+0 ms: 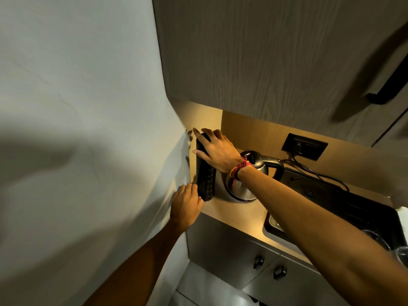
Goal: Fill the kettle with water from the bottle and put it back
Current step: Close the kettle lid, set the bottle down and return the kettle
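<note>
Guessing start or end, can't tell: right fingers (pixel 208 134) clasp the bottle (pixel 206 180) top, left fingers (pixel 187 189) curl at its base, grip unclear; kettle (pixel 242 186) beside.

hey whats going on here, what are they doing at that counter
A person is taking hold of the black bottle, which stands upright in the corner of the counter against the wall. The right hand clasps its top, thumb on the near side, and the left hand is at its base. The steel kettle sits just right of the bottle, untouched. No pouring is under way.
</note>
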